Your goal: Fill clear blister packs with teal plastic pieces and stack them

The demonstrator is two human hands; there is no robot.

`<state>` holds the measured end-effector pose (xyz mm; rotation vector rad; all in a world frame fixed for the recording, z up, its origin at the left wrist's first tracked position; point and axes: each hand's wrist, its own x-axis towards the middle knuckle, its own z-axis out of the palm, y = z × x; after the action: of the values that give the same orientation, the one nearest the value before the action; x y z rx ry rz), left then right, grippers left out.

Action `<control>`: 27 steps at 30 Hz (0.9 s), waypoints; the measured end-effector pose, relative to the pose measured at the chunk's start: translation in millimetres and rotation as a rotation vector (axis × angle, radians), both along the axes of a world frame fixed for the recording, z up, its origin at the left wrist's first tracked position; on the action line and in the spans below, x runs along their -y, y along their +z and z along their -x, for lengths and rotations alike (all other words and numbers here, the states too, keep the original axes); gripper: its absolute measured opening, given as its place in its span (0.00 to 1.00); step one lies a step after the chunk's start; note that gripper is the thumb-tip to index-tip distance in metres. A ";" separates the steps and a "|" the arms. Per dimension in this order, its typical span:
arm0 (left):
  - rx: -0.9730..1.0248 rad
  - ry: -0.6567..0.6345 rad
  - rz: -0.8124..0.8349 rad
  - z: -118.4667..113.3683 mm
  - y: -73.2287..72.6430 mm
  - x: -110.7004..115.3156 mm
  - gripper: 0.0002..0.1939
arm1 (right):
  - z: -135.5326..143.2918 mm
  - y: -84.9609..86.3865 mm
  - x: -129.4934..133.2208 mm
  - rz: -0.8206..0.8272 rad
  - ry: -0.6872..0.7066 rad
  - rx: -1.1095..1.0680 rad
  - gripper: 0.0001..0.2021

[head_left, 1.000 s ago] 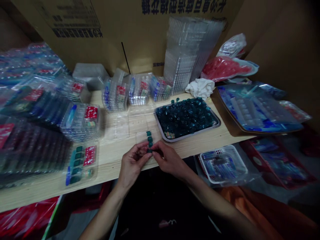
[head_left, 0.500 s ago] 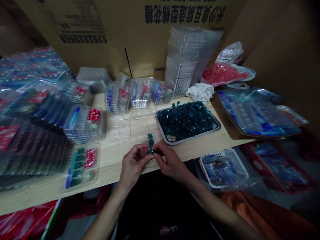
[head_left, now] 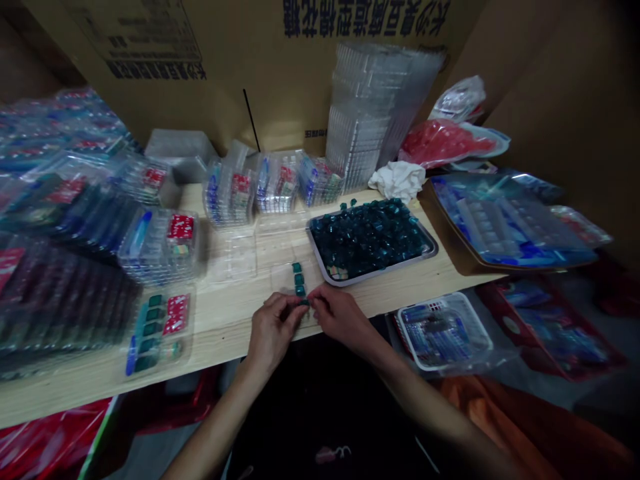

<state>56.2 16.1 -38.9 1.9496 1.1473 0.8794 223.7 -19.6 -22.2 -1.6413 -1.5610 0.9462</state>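
Note:
Near the table's front edge, my left hand [head_left: 274, 325] pinches a small dark green piece [head_left: 303, 303]. Close beside it on the right, my right hand [head_left: 336, 313] has its fingers drawn together at the same piece; whether it grips anything is hidden. Just beyond my fingertips, several green pieces [head_left: 299, 280] stand in a column in a clear plastic tray [head_left: 283, 277]. A grey-rimmed tray [head_left: 434, 249] heaped with dark green pieces lies beyond my right hand.
Filled clear packs [head_left: 160, 248] are stacked at the left, with one filled pack [head_left: 176, 315] nearer the front edge. Tall clear trays [head_left: 357, 133] stand at the back. A brown box [head_left: 455, 257] and white basket [head_left: 486, 333] are at the right.
The view has shifted slightly. My hands have drawn back a little from the column of green pieces, and more of it shows beyond my fingers.

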 end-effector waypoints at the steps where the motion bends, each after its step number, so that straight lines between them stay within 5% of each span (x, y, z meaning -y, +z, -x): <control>1: -0.017 0.001 -0.013 -0.3 -0.3 -0.7 0.08 | -0.1 0.1 0.3 0.002 0.003 -0.007 0.08; 11: -0.196 0.110 -0.148 -3.9 -6.0 -5.5 0.08 | 4.1 -1.8 6.5 -0.041 0.019 -0.009 0.09; 18: -0.218 -0.209 -0.454 5.8 -5.8 0.1 0.12 | -2.1 -2.5 2.6 -0.019 0.037 -0.024 0.08; 27: -0.203 -0.103 -0.404 -9.9 -18.1 -6.1 0.11 | -68.8 28.2 -50.1 -0.109 -0.291 0.822 0.13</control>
<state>66.1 22.2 -57.0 2.4515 1.0264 0.9290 292.5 30.4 6.0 -2.2426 -1.7412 -0.0031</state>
